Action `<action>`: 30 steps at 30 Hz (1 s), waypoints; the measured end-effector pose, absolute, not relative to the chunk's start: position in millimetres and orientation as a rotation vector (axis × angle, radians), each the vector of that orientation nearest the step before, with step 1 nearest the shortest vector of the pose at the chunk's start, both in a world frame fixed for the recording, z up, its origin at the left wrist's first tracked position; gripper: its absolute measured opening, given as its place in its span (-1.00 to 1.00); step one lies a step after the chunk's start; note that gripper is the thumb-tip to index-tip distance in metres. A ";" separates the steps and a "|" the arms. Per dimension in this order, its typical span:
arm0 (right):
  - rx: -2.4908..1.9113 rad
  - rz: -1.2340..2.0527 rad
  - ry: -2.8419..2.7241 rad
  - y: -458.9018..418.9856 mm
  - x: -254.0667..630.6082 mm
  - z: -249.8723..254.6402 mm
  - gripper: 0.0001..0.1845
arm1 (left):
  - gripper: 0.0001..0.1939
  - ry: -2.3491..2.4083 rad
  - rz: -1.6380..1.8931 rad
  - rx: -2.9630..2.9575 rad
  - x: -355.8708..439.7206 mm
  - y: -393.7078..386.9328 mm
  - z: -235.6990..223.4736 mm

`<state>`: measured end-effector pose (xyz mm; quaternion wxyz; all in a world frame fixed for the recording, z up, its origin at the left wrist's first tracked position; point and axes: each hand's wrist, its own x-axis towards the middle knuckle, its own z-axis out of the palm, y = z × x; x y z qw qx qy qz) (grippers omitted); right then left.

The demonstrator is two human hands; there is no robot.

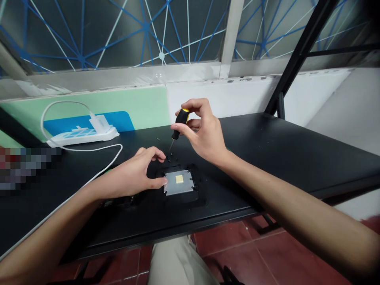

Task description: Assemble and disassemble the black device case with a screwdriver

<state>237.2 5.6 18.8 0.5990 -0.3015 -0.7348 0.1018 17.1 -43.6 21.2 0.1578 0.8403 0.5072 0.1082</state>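
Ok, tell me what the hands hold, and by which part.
The right hand holds a screwdriver by its black-and-yellow handle. The left hand holds nothing visible; its thumb is at the left edge of the metal plate.

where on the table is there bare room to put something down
Widest, nearly bare: the black table right of the right hand, bordered by the right forearm and black frame leg. Smaller: between the white cable and blurred patch. Crowded: around the left hand, metal plate and small dark bits under the screwdriver, and along the power strip.
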 end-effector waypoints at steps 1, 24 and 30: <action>-0.701 0.233 -1.705 5.7 237.3 18.8 -0.55 | -0.46 1.453 0.307 2.403 17.1 -43.7 21.3; -0.854 0.663 -1.264 44.9 254.7 15.7 -0.76 | -0.48 1.362 0.266 2.506 18.5 -40.6 30.9; -0.848 0.765 -1.269 40.1 247.4 9.4 -0.76 | -0.73 1.407 0.414 2.618 47.7 -35.8 36.8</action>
